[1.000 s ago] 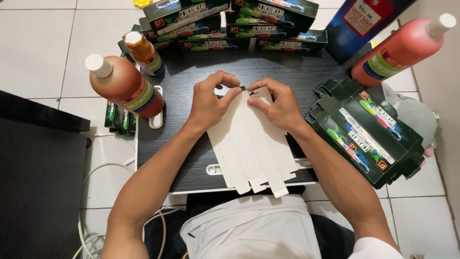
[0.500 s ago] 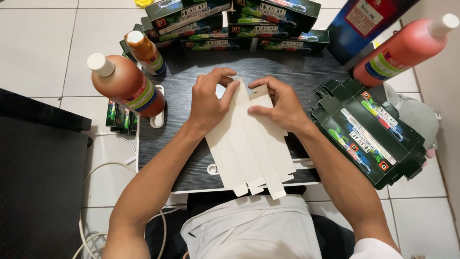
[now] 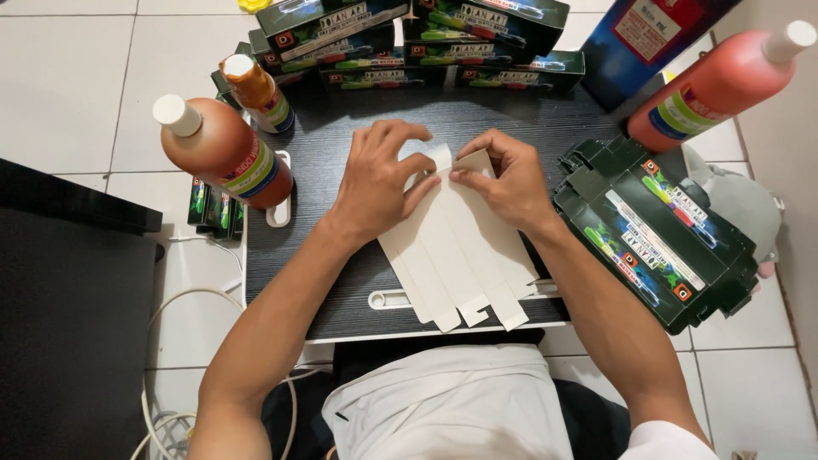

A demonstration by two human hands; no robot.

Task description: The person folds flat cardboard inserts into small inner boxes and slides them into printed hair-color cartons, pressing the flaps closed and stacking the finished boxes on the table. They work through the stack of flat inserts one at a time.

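A flat, unfolded white cardboard box blank (image 3: 460, 255) lies on the small dark lap table (image 3: 332, 281), its long panels running toward me. My left hand (image 3: 379, 179) presses on its upper left part, fingers curled over the top flap. My right hand (image 3: 503, 179) pinches the top flap from the right, thumb and fingers on the fold. Both hands meet at the blank's far end.
Two large red-orange bottles (image 3: 226, 153) (image 3: 720, 81) stand left and right, a smaller orange bottle (image 3: 260, 94) behind. Dark green printed boxes (image 3: 409, 34) are stacked along the far edge. A pile of flat green box blanks (image 3: 656, 230) lies right. White cable (image 3: 170, 341) on the tiled floor.
The hands have slid a little nearer along the blank's top end and now fold its top flap; a small dark item seen between the fingers earlier is no longer visible.
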